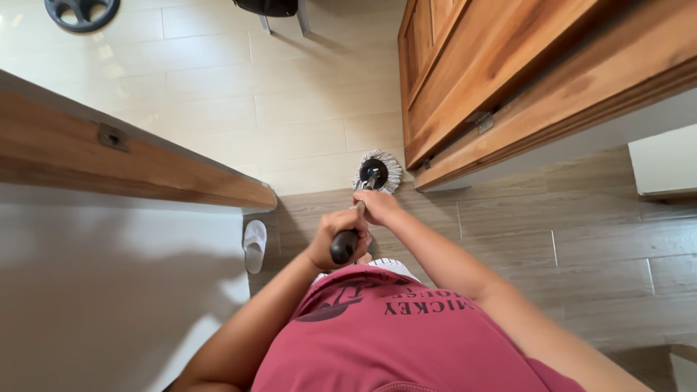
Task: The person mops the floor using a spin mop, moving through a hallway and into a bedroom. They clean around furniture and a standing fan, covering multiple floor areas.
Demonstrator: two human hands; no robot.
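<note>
A mop handle (347, 243) is being gripped by both hands: the left hand (335, 236) is clenched around its dark top end, the right hand (375, 205) lower down. The round mop head (378, 171) is being pressed on the floor (508, 225), just beside the wooden door (465, 72).

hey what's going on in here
A person in a pink shirt is holding a mop with both hands, seen from above. The left hand grips the dark top end of the mop handle, and the right hand holds it a little lower. The round stringy mop head rests on the floor at the doorway, beside a wooden door. A white slipper lies on the floor by the wall to the left.
</note>
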